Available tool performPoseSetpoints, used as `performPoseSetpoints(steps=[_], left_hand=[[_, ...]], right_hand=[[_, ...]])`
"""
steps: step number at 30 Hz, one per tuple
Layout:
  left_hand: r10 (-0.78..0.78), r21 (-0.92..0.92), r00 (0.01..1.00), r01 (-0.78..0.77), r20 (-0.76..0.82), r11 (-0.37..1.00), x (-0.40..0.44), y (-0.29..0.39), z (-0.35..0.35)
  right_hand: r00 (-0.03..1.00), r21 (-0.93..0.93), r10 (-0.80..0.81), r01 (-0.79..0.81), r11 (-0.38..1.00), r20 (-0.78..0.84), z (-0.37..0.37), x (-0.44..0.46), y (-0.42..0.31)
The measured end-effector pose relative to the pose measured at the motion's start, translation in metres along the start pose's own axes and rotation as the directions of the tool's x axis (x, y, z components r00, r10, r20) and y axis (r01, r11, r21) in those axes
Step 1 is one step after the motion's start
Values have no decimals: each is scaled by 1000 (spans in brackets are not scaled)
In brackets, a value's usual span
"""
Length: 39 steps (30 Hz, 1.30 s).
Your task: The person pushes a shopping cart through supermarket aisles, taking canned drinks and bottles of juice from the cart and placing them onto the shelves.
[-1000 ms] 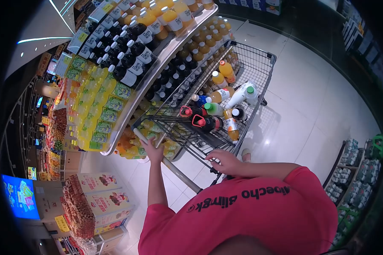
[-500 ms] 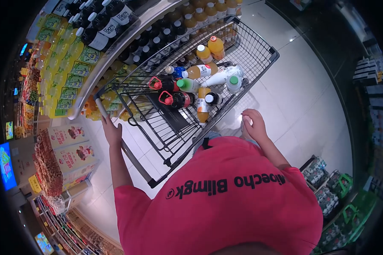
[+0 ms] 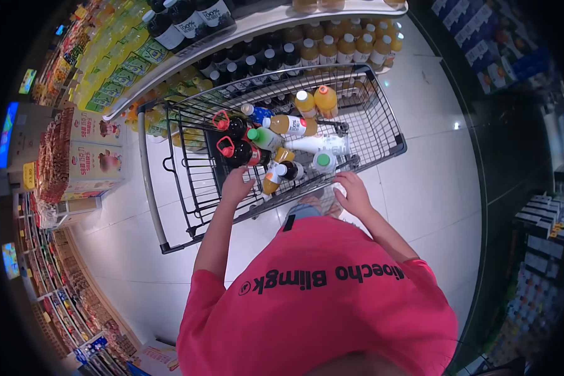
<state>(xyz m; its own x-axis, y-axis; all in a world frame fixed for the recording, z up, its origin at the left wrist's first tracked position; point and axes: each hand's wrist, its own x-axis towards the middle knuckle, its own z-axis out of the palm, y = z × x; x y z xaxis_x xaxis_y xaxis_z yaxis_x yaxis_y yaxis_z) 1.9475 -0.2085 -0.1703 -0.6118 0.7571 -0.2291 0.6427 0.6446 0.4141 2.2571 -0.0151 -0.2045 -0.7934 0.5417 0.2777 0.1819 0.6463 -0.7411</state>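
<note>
Dark bottle (image 3: 242, 152) is judged heavy, slick, best lifted by its red loop (image 3: 219, 141); left hand (image 3: 235, 186) is loosely spread, right hand (image 3: 355, 195) unclear.

Shopping cart (image 3: 382, 108): dark wire basket, upright, upper centre of frame; grey handle (image 3: 149, 188) at left; assorted drink bottles (image 3: 292, 125) inside.

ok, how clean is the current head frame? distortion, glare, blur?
Head view: strong wide-angle distortion, shelf edge bowed, image corners black; small bright glare spot on the floor, right of the cart; goods at far right dim and soft; bottles in the cart fairly crisp, though their fine label print is too small to read.
</note>
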Motion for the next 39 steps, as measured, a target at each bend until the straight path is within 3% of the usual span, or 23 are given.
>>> performPoseSetpoints(steps=[2,3,5,7,8,9,10,11,12,13,14,16,18,19,20,23,24,26,29,31,35,37,39], left_hand=[[-198,-90,944,229,266,969,15,-13,40],[-179,54,926,170,332,984,22,-23,58],[-233,143,825,185,515,972,35,-34,80],[-309,125,809,285,501,950,37,-39,95],[-239,86,785,232,572,969,44,-63,117],[-288,109,704,289,649,951,50,-67,125],[-248,51,743,278,621,959,56,-99,165],[-289,81,684,319,670,944,58,-91,159],[-202,65,709,215,676,974,71,-142,219],[-232,67,664,264,711,962,77,-152,230],[-370,245,692,278,620,929,74,-123,204],[-405,241,768,326,497,914,76,-114,198],[-319,246,778,216,541,945,93,-139,231],[-343,405,794,135,501,904,95,-136,238],[-461,305,698,347,547,887,101,-132,237],[-592,250,628,550,505,797,108,-141,263],[-590,234,653,552,475,800,113,-146,281],[-566,153,705,560,428,814,110,-173,311],[-403,-136,884,441,238,887,93,-163,292],[-362,-148,908,396,209,906,94,-154,275],[-450,-28,799,501,399,865,107,-120,216],[-507,83,762,521,403,850,106,-117,208],[-472,214,819,422,328,881,106,-116,201]], right_hand=[[996,5,-41,41,999,81,3,14,9],[991,17,-54,52,998,120,6,20,13],[958,54,29,-46,998,284,9,32,18],[935,52,1,-21,998,355,17,41,29],[917,77,3,-37,996,398,17,47,31],[901,98,2,-49,994,433,17,57,34],[883,109,33,-95,989,469,18,65,37],[861,118,66,-145,982,503,21,70,41],[846,110,82,-163,980,527,21,78,45],[831,100,103,-187,977,547,22,83,48],[817,74,150,-229,971,557,23,89,53],[802,35,212,-279,960,559,23,92,62],[773,-31,180,-204,979,609,13,99,62],[773,-44,149,-155,987,616,8,100,68],[765,-48,119,-114,992,633,8,97,70],[732,-124,230,-197,972,641,5,96,67],[788,-92,157,-127,988,595,18,87,84],[749,-90,197,-182,979,632,14,93,81],[766,-53,208,-222,974,608,14,86,86],[771,-44,222,-245,969,597,15,89,85],[788,-45,208,-224,973,579,13,92,82],[799,-41,200,-216,976,566,11,92,81],[812,-37,176,-188,981,556,14,92,81]])
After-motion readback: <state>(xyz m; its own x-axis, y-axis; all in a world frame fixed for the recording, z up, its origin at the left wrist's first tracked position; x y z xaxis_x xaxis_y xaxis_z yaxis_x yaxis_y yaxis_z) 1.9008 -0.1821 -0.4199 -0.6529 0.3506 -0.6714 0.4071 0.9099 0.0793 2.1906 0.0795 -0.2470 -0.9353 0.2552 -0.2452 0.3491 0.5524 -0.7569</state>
